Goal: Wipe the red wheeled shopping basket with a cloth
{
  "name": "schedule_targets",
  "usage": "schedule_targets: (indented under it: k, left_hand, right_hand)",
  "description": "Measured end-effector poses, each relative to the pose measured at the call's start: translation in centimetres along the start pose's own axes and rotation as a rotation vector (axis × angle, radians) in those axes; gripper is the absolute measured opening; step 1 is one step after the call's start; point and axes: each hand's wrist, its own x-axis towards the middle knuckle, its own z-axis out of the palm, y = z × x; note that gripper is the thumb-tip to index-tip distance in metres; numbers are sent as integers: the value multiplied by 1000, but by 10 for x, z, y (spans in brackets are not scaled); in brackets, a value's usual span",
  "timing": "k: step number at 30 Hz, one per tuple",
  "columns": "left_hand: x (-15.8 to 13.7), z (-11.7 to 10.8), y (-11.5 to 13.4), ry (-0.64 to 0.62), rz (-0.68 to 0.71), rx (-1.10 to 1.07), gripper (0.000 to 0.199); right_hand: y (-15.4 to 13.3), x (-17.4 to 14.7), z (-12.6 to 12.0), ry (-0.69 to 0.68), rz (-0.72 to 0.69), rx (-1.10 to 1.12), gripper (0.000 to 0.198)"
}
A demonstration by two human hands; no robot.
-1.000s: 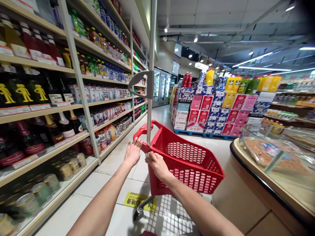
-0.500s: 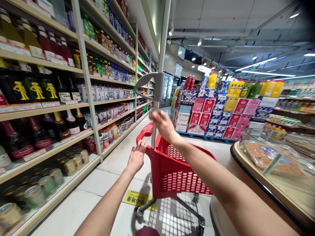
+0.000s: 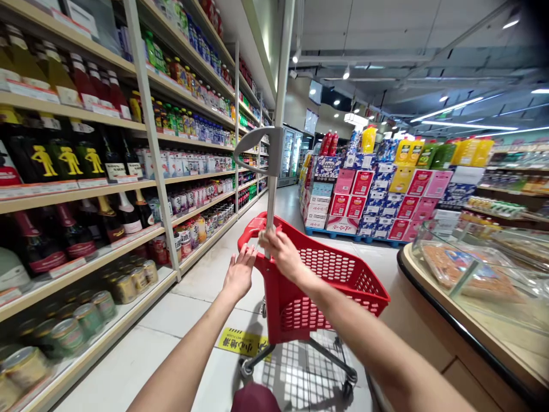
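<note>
A red shopping cart (image 3: 295, 320) stands in front of me on its wheeled metal frame. From the corner by its handle rises a tall grey metal pole (image 3: 279, 86) with a looped grey plastic grip (image 3: 257, 150). My left hand (image 3: 238, 277) lies over the red cart handle (image 3: 247, 230), fingers bent onto it. Low on the pole, just above the basket rim, my right hand (image 3: 283, 252) is closed around the metal. Something pale shows at its fingertips, too small to make out.
Drink shelves (image 3: 195, 137) run along the left side of the aisle. Stacked drink cartons (image 3: 364, 194) stand on a blue pallet (image 3: 355, 236) ahead. A glass-topped food counter (image 3: 450, 320) curves close on the right. A yellow floor sign (image 3: 242, 342) lies below the cart.
My right hand has slid down the pole to near the basket rim. My left hand stays on the cart handle. The basket shows more openly behind my lowered right arm.
</note>
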Motion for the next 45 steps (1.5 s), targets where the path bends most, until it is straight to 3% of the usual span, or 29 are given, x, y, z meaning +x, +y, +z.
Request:
schedule_targets:
  k: [3, 6, 8, 12, 14, 19, 24, 26, 30, 34, 36, 39, 41, 45]
  left_hand:
    - [-2, -2, 3, -4, -2, 4, 68]
    - [-6, -5, 5, -17, -12, 6, 67]
    - [-10, -7, 5, -24, -14, 2, 68]
    - [-17, -9, 6, 0, -14, -3, 71]
    - [-19, -11, 5, 5, -21, 3, 71]
    - [-17, -14, 2, -1, -41, 53, 69]
    - [-18, -8, 3, 88, -26, 112, 67]
    - [-19, -8, 5, 111, -35, 122, 66]
    - [-21, -9, 9, 152, -22, 117, 64]
    - [-20, -1, 31, 302, -40, 79, 62]
    - [-15, 5, 51, 325, 42, 58, 61]
    - [-2, 15, 83, 193, 195, 41, 59]
    - [7, 21, 98, 79, 212, 49, 56]
    - [17, 28, 106, 13, 152, 81, 51]
  right_hand:
    - [-57, -90, 37, -31, 238, 11, 31]
    - [-93, -138, 53, -175, 280, 78, 27]
    - [-96, -137, 50, -191, 243, 107, 26]
    - [-73, -97, 34, -19, 311, 52, 31]
    - [-68, -92, 31, -7, 323, 19, 33]
    - [-84, -135, 25, -200, 187, 85, 23]
    - [-71, -119, 12, 19, 369, 44, 30]
    - [-68, -117, 13, 18, 356, 38, 30]
    - [-70, -144, 13, -118, 297, 79, 27]
    - [-52, -153, -1, -15, 416, 51, 35]
    - [-42, -157, -5, 11, 457, 15, 37]
    - [-40, -181, -3, -99, 402, 10, 31]
    - [-40, -198, -1, -159, 387, 16, 28]
    - [-26, -203, -2, -42, 495, -18, 34]
